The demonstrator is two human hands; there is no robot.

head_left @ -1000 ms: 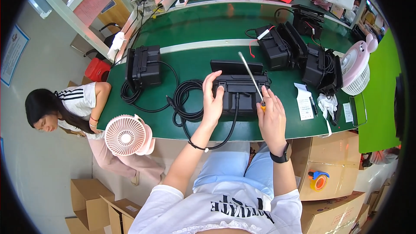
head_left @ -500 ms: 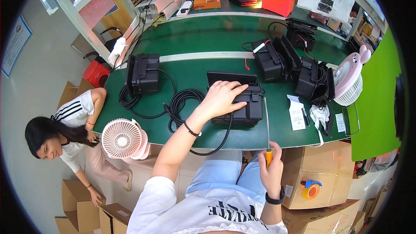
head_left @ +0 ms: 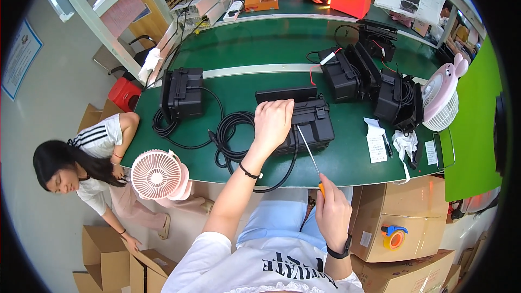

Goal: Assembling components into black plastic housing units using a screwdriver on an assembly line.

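While left fingers [head_left: 278,109] bunch over black box [head_left: 315,123] at ten o'clock, pinch unclear | right fingers [head_left: 330,191] grip screwdriver [head_left: 309,151] | box likely stiff: hold sides

black cabled box [head_left: 313,122] | on green table [head_left: 239,93] | orange-handled screwdriver [head_left: 310,154] | slanted, tip by box's near side

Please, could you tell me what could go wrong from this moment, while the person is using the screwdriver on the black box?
1. The right hand points the screwdriver at the black box, near the left hand; a slip might hurt that hand.
2. The screwdriver's tip looks close to the black cable, so it could scratch it.
3. The cable loops down to the green table's front edge; something might catch it and pull the box.
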